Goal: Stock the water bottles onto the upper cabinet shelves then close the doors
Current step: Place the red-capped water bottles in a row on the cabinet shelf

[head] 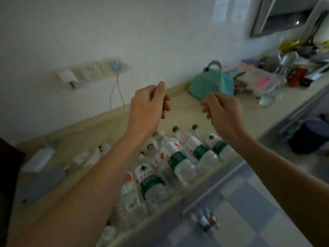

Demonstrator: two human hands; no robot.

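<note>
Several clear water bottles (179,157) with green caps and green-and-white labels stand in a cluster near the front edge of the beige counter (106,125). My left hand (149,106) and my right hand (222,109) hover side by side in the air above the bottles. Both hands have loosely curled fingers and hold nothing. The upper cabinet shelves and doors are out of view.
A teal handbag (211,82) sits on the counter behind my hands. Wall sockets with a plugged charger and cable (114,68) are on the white wall. Clutter and dishes (293,65) fill the far right. A phone (41,186) and white box (39,159) lie left.
</note>
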